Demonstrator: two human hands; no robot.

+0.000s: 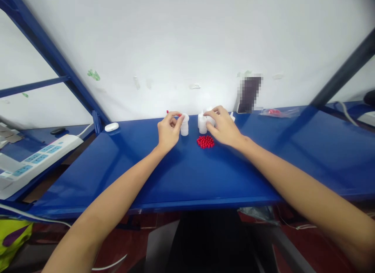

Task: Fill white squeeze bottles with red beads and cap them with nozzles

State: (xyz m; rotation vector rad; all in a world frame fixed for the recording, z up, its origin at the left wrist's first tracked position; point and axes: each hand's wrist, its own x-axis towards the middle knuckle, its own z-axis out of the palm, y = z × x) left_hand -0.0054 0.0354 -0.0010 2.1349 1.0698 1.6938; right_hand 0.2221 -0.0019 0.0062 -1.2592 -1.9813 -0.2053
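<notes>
Two small white plastic bottles stand upright near the wall side of the table. At the upper part of the left bottle (pixel 184 129), my left hand (pixel 169 131) is closed, with thumb and index finger against it. A bit of red shows by those fingertips, and a second red bit (pixel 167 111) shows behind the hand; what they belong to is hidden. My right hand (pixel 224 126) curls its thumb and index finger around the right side of the other bottle (pixel 202 124). More white pieces are partly hidden behind this hand. A heap of small red caps or beads (pixel 205 142) lies just in front.
The blue table (pixel 205 179) runs up to a white wall. A white earbud case (pixel 111 127) lies left, beyond it a power strip (pixel 38 159). A phone (pixel 249 94) leans on the wall at right, beside a clear bag (pixel 278 112) with red contents. Blue frame posts (pixel 55 42) flank the table.
</notes>
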